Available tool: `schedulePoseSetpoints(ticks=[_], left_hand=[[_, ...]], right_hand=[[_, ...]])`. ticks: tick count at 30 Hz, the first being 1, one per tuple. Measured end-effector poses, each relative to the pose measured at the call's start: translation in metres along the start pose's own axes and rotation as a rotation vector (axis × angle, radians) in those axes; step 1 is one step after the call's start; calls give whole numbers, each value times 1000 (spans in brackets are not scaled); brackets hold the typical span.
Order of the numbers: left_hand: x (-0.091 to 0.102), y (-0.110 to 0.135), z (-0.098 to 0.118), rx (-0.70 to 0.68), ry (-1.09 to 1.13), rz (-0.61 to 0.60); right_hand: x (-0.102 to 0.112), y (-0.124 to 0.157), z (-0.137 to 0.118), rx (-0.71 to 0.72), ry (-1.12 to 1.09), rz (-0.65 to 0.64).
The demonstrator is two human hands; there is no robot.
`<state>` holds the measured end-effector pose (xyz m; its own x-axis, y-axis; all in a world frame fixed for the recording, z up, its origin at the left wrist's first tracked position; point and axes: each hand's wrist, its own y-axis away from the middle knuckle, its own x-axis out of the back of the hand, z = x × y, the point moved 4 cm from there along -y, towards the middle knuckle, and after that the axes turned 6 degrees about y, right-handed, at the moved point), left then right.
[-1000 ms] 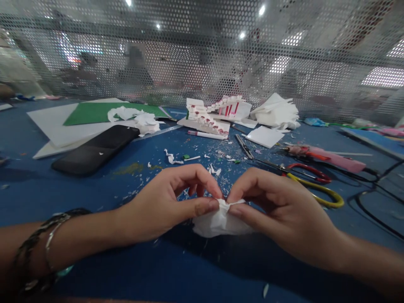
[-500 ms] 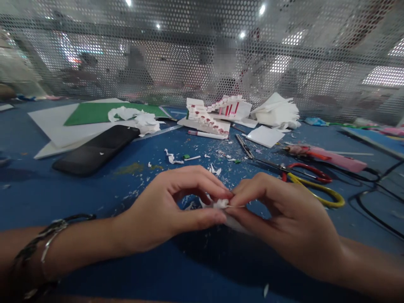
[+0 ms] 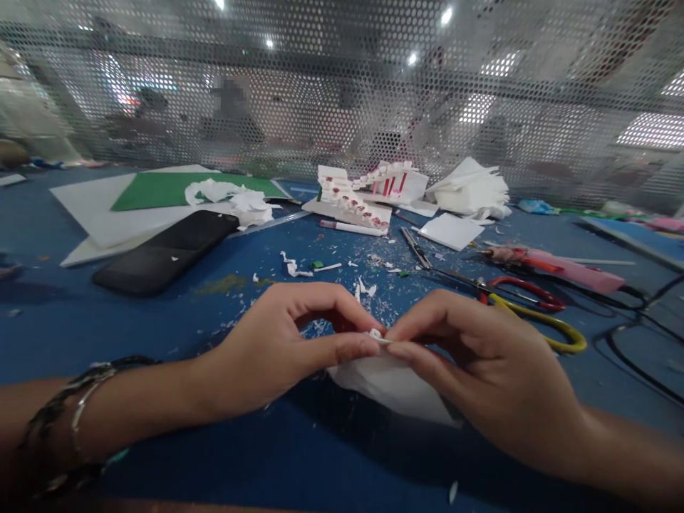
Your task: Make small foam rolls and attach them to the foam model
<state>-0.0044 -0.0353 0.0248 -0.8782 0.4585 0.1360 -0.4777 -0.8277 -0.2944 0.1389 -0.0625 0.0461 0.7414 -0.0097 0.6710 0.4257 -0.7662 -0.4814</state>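
Above the blue table, my left hand [image 3: 288, 349] pinches a small rolled edge of thin white paper [image 3: 392, 385] between thumb and fingertips. My right hand [image 3: 481, 363] closes thumb and forefinger on the same rolled edge, its fingertips almost touching those of the left. The rest of the paper hangs below the fingers, partly behind my right hand. Close behind my right hand lie scissors [image 3: 561, 335] with one yellow and one red handle.
A black phone [image 3: 165, 253] lies left, beside white sheets and a green sheet [image 3: 154, 191]. Behind my hands are paper scraps, a pen [image 3: 350, 228], tweezers [image 3: 415, 247] and a model with red dots [image 3: 353, 203]. A pink glue gun [image 3: 566, 269] and its cable lie right.
The white paper now spreads out below my fingers, where little of it showed before. Both hands stay nearly in place, fingertips shifted slightly on the rolled edge.
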Motion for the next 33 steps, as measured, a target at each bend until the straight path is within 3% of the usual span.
schedulePoseSetpoints(ticks=[10,16,18,20,22,29,33], left_hand=[[-5,2,-6,158,243,26],[-19,11,-1,182,225,-186],[-17,9,-1,154,189,-143],[-10,6,-2,121,138,-27],[-4,3,-4,82,79,49],[2,2,0,-53,-100,133],[9,-4,11,-170,-267,201]], right_hand=[[-5,2,5,-144,-182,-43],[-6,2,8,-216,-271,-74],[-1,2,7,-211,-255,-38],[2,2,5,-175,-210,-9],[1,3,4,-155,-195,-36],[-8,6,0,-209,-159,-202],[-9,0,-1,-247,-41,-180]])
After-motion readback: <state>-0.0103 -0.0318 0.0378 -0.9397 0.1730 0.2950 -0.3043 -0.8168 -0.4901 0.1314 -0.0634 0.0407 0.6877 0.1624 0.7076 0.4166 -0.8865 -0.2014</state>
